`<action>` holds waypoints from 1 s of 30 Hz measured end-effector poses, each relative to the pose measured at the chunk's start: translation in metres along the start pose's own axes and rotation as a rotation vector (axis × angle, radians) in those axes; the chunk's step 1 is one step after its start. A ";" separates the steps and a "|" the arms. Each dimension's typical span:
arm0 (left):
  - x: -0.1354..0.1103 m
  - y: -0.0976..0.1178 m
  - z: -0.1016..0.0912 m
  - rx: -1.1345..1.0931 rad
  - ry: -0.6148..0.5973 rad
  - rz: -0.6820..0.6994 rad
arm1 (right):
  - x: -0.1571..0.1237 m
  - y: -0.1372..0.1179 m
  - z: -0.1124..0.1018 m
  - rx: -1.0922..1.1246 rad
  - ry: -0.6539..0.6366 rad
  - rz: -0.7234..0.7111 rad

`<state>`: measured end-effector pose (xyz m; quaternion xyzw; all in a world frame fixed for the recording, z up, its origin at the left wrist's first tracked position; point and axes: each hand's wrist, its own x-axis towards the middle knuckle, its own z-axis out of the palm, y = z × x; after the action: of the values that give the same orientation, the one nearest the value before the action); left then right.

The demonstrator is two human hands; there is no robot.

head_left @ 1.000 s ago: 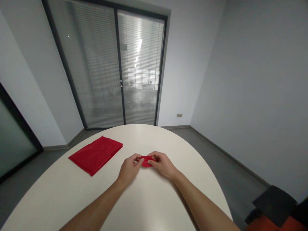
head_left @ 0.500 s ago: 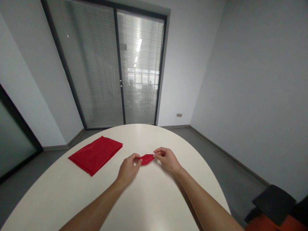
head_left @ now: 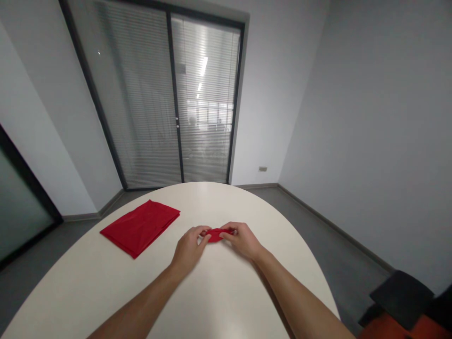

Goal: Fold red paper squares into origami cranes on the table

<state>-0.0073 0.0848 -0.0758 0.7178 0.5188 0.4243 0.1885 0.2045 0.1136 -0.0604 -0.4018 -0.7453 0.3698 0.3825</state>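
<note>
Between my two hands is a small folded piece of red paper, held just over the table. My left hand pinches its left end between thumb and fingers. On the opposite side my right hand grips the right end, thumb in front and fingers behind. The fingers cover both ends, so only the middle shows. A larger stack of red sheets, probably the same material, lies to the left of my left hand, apart from it.
The round white table fills the lower middle. A dark chair with orange parts stands at the lower right. Beyond the table is a glass door with blinds, and a wall socket sits low on the wall.
My right hand has shifted slightly towards the left hand, and its thumb now lies farther over the paper. Less of the paper shows, and it looks narrower. The stack has not moved.
</note>
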 end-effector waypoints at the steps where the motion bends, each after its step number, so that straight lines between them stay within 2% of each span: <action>1: 0.000 0.000 0.000 0.010 0.004 -0.013 | 0.001 0.001 -0.002 0.015 0.027 0.010; 6: 0.000 0.000 0.002 0.054 0.013 -0.075 | 0.006 0.010 -0.009 0.063 0.149 0.069; 10: -0.001 0.003 0.001 0.065 0.026 -0.109 | 0.007 0.013 -0.007 0.096 0.183 0.068; 15: -0.003 0.009 -0.002 0.143 0.027 -0.063 | 0.007 0.012 -0.003 0.114 0.157 0.011; 19: -0.003 0.009 -0.001 0.086 0.048 -0.058 | 0.006 0.010 0.003 0.227 0.181 -0.020; 25: -0.001 0.006 0.001 -0.110 0.058 -0.075 | 0.003 0.001 0.018 0.451 0.019 0.013; 30: -0.001 0.005 0.003 -0.130 0.011 -0.098 | 0.008 0.005 0.016 0.424 0.127 0.023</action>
<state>-0.0018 0.0829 -0.0742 0.6754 0.5256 0.4515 0.2525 0.1892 0.1191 -0.0693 -0.3435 -0.6206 0.4966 0.5003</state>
